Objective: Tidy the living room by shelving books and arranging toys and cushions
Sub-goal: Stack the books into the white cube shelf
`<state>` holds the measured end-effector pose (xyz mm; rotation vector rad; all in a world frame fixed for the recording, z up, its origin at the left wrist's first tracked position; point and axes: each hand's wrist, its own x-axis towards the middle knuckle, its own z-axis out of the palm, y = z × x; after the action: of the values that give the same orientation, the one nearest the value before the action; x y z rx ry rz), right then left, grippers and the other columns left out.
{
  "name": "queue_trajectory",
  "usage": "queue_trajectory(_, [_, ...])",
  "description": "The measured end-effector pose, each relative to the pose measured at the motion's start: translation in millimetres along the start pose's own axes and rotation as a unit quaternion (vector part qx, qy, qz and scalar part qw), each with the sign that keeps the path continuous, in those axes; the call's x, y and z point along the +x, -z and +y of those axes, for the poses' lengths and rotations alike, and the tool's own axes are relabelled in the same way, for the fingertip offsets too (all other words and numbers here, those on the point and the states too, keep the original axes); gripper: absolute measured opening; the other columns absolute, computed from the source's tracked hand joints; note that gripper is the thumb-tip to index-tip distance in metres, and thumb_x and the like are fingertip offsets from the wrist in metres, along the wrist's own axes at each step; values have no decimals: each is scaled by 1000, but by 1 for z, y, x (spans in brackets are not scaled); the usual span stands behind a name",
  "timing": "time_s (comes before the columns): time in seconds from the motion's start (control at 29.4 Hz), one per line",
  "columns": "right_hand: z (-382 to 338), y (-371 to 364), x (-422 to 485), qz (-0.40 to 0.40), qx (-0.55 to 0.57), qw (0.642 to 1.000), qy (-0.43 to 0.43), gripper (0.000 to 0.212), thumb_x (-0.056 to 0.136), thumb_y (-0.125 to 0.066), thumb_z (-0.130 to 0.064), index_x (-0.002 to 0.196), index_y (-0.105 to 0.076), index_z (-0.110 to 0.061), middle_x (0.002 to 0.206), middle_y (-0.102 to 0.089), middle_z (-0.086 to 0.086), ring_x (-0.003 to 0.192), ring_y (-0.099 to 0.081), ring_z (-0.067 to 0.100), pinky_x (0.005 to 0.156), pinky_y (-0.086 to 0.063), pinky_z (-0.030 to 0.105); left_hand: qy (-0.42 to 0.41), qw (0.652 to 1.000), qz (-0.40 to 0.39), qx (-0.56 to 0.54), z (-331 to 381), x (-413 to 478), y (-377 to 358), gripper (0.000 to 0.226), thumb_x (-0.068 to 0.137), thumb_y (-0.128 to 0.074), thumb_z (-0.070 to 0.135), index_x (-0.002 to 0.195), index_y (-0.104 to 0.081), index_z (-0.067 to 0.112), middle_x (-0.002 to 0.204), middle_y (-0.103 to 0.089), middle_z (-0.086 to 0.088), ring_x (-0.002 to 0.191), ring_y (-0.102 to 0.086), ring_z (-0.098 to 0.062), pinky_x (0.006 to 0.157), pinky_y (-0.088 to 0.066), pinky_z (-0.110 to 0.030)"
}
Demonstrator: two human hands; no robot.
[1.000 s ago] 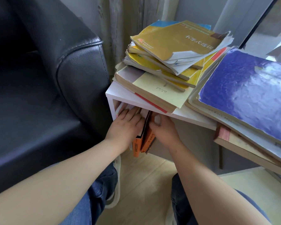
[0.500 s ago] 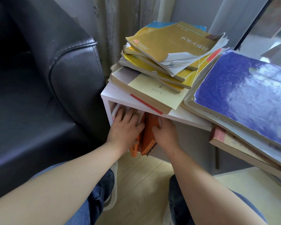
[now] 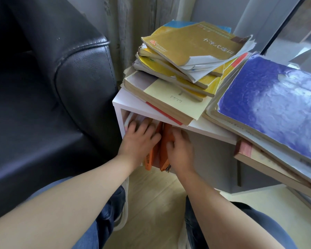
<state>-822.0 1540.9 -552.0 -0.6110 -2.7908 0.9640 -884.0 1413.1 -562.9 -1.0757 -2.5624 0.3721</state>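
Hands: your left hand (image 3: pixel 139 139) presses flat, fingers spread, on pale books (image 3: pixel 133 117); your right hand (image 3: pixel 180 150) grips the orange books (image 3: pixel 166 133).
Orange books: upright inside the white shelf (image 3: pixel 126 103), near its left edge.

A: Hands?
B: 2 counted – left hand (image 3: pixel 140 141), right hand (image 3: pixel 180 150).
A: Furniture?
B: 1 shelf (image 3: pixel 119 103), 1 sofa (image 3: pixel 61 87).
A: Bks in the shelf?
B: 2 orange books (image 3: pixel 164 141) are made out. Pale books (image 3: pixel 131 118) at the left: no. can't be told.
A: And on top?
B: 2 stacks are seen. Left stack (image 3: pixel 178 78): approx. 5 bks counted. Right stack (image 3: pixel 276 101): min. 3, exact no. not made out.
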Motion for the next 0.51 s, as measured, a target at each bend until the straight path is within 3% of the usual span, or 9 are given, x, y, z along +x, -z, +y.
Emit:
queue_trajectory(0.07, [0,0,-1,-10,-11,1000,6,40,92,-45,-10,130,-48,-21,127,-50,8,108,-53,28,83,-40,30,8,999,6,-40,5,2,8,52,53,-86,24,101,-70,19,116,-62,-9,115,-38,-29,92,-28,-43])
queue_trajectory(0.14, [-4,-3,2,-27,3,999,25,42,89,-48,-9,130,-48,-21,123,-55,7,109,-53,27,84,-43,31,-1,998,-41,-48,7,3,6,61,74,-73,36,129,-51,20,140,-41,-8,132,-24,-31,103,-20,-46])
queue_trajectory(0.17, [-7,-5,4,-37,31,999,26,45,87,-51,-10,130,-47,-22,120,-58,5,108,-54,26,84,-44,30,-2,998,-55,-34,6,1,7,65,76,-68,45,133,-45,22,143,-36,-6,136,-21,-32,106,-18,-46])
queue_trajectory(0.24, [-12,-5,8,-59,113,992,-6,47,81,-60,-15,126,-47,-24,112,-62,-1,104,-58,21,81,-45,26,14,999,-39,-30,2,0,14,69,55,-79,52,116,-63,23,124,-57,-3,125,-40,-32,98,-27,-42])
queue_trajectory(0.27, [-12,-4,11,-73,156,985,-30,47,78,-65,-16,120,-49,-27,107,-64,-5,102,-60,18,80,-46,26,11,999,-18,-32,1,-1,14,67,45,-85,46,105,-69,21,110,-65,-3,116,-47,-31,92,-30,-40])
queue_trajectory(0.31, [-11,-3,12,-89,204,974,-48,46,74,-70,-13,112,-50,-31,103,-63,-10,102,-61,15,80,-48,25,18,999,10,-41,0,-2,10,70,40,-88,38,104,-70,17,103,-69,-4,110,-51,-32,88,-31,-39])
queue_trajectory(0.37, [-2,-3,13,-124,283,950,-56,57,68,-77,-3,102,-47,-38,99,-59,-19,104,-60,5,82,-50,21,31,996,32,-78,-1,-4,6,90,39,-89,31,121,-57,12,103,-69,-8,105,-60,-34,88,-30,-38])
queue_trajectory(0.44, [6,-6,12,-158,314,935,-45,72,65,-76,8,116,-46,-34,109,-57,-17,109,-56,-3,83,-52,18,11,994,61,-95,-2,-5,7,102,41,-87,41,130,-42,18,111,-67,-11,106,-60,-36,90,-29,-39])
queue_trajectory(0.51, [11,-12,10,-172,311,934,-43,88,67,-74,9,138,-35,-25,129,-51,-9,123,-48,5,94,-51,32,-2,994,48,-100,0,-6,10,94,45,-86,47,128,-48,23,119,-63,-11,112,-54,-37,93,-28,-41])
